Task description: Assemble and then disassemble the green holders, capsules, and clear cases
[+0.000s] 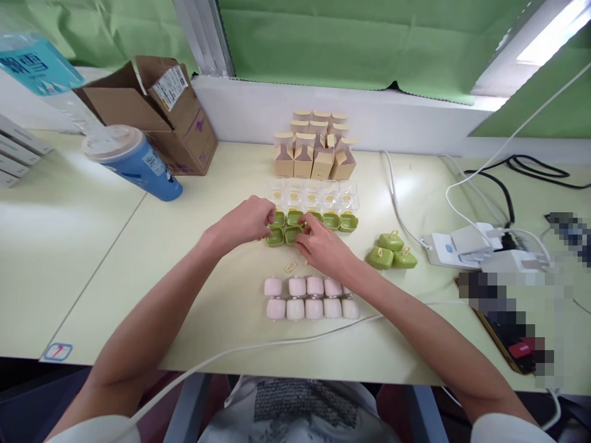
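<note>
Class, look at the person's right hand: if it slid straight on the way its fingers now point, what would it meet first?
The right hand points up and left at the green trays, which its fingers already touch. Past them it would probably meet the left hand on the same cluster, though depth is hard to judge.

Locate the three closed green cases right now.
Head view, right of centre: the closed green cases sit clustered on the table, just right of the right hand, between the open green trays and the white power adapters.
</note>
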Action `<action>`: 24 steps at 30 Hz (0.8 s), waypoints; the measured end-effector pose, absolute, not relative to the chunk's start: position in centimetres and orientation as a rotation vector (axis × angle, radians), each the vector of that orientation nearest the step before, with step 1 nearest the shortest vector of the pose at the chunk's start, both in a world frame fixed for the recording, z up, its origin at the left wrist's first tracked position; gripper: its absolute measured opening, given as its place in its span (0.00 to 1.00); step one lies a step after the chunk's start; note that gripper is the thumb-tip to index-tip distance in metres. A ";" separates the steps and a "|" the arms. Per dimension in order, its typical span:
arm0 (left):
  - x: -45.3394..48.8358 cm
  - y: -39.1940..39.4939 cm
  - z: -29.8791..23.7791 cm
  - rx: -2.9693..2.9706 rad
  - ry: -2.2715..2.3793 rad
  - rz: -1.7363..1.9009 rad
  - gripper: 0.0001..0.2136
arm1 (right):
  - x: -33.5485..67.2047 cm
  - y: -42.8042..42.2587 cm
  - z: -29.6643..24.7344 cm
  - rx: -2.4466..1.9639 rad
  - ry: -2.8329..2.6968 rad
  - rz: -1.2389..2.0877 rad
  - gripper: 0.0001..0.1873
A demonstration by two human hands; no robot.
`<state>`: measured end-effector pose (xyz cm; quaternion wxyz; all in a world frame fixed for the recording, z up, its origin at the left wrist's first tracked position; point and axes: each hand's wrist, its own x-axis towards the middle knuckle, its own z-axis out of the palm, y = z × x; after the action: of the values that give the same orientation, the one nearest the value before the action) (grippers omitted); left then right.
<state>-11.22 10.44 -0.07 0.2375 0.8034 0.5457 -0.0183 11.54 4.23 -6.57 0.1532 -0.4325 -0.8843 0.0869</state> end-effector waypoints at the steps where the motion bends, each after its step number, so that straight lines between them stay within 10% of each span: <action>1: -11.2 10.5 -0.3 2.233 1.482 -0.042 0.09 | 11.3 4.2 -6.6 -1.258 -2.552 0.236 0.15; 8: -11.0 10.2 -0.3 2.420 1.552 0.006 0.09 | 13.9 4.9 -2.5 -1.407 -2.333 0.278 0.14; 17: -8.8 7.8 2.9 2.441 1.640 0.228 0.08 | 24.7 6.6 2.8 -2.709 -2.174 0.277 0.20; 24: -8.3 7.3 2.6 2.434 1.491 0.534 0.09 | 25.4 7.1 3.3 -2.425 -2.058 0.510 0.15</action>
<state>-8.31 7.33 2.57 0.1185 0.8323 0.5098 0.1825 25.44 7.06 3.34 -0.0397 -0.7523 -0.6383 0.1583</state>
